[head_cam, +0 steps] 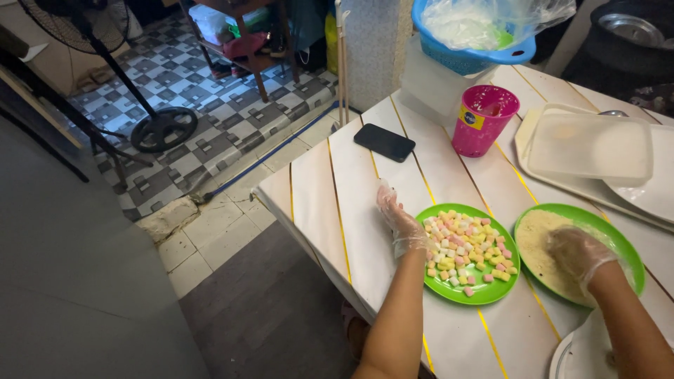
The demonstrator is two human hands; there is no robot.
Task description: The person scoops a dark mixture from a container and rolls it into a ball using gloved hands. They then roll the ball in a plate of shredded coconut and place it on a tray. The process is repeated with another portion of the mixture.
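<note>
I look down on a white slatted table (449, 182), and both hands wear thin clear gloves, I think to keep the food clean. My left hand (399, 221) lies flat and open on the table, fingers stretched toward the far side, touching the left rim of the green plate of marshmallows (469, 254); it holds nothing and seems to steady that plate. The small pink, yellow and white pieces are spread over the plate. My right hand (577, 253) is down in the second green plate (618, 245), just to the right, resting on the pale crumb coating (539, 245); the fingers curl, but I cannot tell if they grip something under the glove. The two plates stand side by side at the near edge, so each hand has its own. Farther away are a black phone (384, 142), a pink cup (483, 119), a blue basket (467, 52) and a white tray (586, 151), well apart from the hands.
</note>
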